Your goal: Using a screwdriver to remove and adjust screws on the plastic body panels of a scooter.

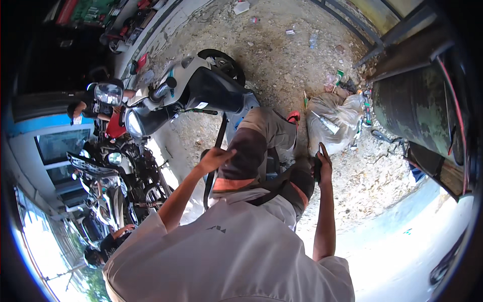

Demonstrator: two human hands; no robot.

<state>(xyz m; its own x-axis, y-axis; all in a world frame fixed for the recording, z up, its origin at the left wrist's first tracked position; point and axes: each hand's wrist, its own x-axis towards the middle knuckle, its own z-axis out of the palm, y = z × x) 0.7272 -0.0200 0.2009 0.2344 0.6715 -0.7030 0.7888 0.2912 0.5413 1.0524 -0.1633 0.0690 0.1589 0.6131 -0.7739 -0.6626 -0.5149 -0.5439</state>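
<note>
The view looks steeply down from the left of two cameras on the person's head. The pale shirt (211, 251) looms closest, across the lower middle. Beyond it, the left hand (216, 158) and right hand (324, 166) sit at middle range, either side of the centre. The very wide lens bends straight edges toward a dark round rim, taking in the motorbike (216, 90) ahead, a barrel (417, 110) to the right and stony ground (271, 55) farthest off, at the top.

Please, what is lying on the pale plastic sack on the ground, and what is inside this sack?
A slim white tube with a pointed tip lies on the sack. Its contents cannot be made out, because the crumpled plastic covers them.
</note>
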